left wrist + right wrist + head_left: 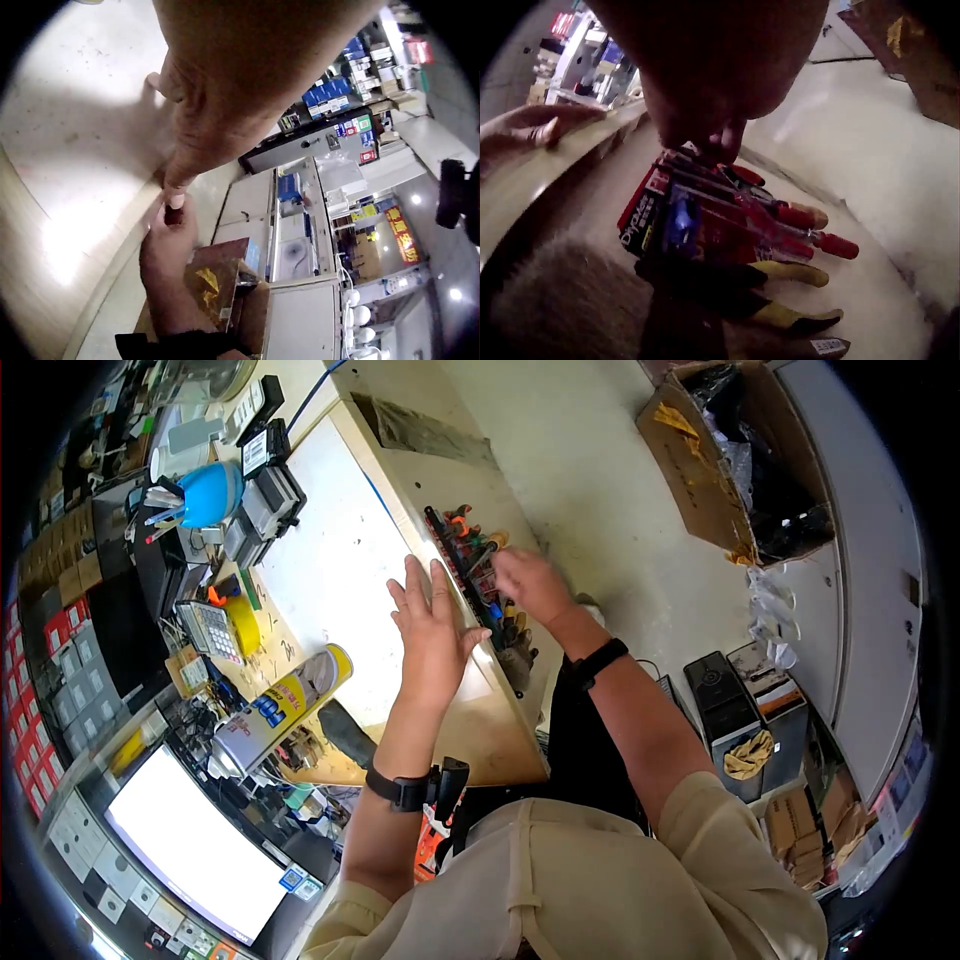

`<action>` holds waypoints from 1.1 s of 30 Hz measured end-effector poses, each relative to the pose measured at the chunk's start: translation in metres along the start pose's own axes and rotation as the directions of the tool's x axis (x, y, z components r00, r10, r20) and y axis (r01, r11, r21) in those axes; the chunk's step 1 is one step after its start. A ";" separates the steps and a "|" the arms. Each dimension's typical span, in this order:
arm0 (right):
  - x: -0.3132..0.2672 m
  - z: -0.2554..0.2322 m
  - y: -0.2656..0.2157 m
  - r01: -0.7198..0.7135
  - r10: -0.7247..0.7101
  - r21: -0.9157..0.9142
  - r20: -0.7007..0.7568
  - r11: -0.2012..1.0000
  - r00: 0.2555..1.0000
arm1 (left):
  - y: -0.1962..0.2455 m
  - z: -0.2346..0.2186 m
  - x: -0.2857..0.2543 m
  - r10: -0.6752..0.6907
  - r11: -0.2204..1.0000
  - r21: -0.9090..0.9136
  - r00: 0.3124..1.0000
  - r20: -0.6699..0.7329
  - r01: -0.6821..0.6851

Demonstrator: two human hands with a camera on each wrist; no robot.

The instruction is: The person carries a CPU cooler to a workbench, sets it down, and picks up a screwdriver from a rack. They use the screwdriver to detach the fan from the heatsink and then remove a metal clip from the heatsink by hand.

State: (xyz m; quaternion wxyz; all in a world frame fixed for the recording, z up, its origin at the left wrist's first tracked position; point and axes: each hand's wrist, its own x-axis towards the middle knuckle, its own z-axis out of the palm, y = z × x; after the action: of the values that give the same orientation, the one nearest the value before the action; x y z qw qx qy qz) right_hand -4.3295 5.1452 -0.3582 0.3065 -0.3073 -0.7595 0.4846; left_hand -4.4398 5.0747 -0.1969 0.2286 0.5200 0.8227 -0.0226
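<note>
My left hand [432, 628] rests on the white tabletop [335, 520] near its edge, fingers spread and nothing held. At the side of the table, my right hand [535, 585] reaches to a tool rack [450, 550], fingers bent close by the tools. In the right wrist view the rack [639, 221] holds red-handled screwdrivers [834, 245] and pliers with yellow-and-black handles [799, 273]. A blue item [682, 219] sits among them. The right fingertips are partly hidden behind the hand there, and I cannot tell whether they grip a tool.
A spray can [285, 705] stands on the table by the left forearm, near a calculator [210, 630] and a blue pen cup [212, 495]. A lit monitor [195, 845] is at the lower left. An open cardboard box [690, 470] sits on the floor beyond.
</note>
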 end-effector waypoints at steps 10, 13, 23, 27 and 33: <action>-0.004 -0.070 -0.071 -0.319 0.451 0.342 -0.442 0.884 0.775 | -0.001 0.005 0.000 -0.008 1.000 0.003 1.000 0.000 0.008; -0.013 -0.087 -0.116 -0.157 0.337 0.354 -0.534 0.922 0.775 | -0.006 0.005 -0.008 0.088 0.995 -0.030 0.992 -0.092 -0.091; -0.062 0.006 -0.270 -0.118 0.239 0.420 -0.247 0.900 0.939 | -0.085 -0.038 -0.155 0.346 0.598 -0.749 0.935 -0.081 -0.286; -0.086 0.091 -0.314 -0.176 0.239 0.361 -0.136 0.916 0.962 | -0.172 -0.044 -0.207 0.228 0.556 -0.788 0.960 -0.163 -0.266; -0.122 0.233 -0.370 -0.463 0.414 0.343 0.208 0.817 0.886 | -0.297 -0.039 -0.262 0.113 0.525 -0.798 0.954 -0.277 -0.294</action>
State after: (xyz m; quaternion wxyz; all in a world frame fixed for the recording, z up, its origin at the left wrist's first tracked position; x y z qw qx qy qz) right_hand -4.4943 4.7978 -0.1162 0.1929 -0.3773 -0.5759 0.6991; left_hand -4.6177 4.7276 -0.1172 0.3682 0.4421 0.6856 0.4460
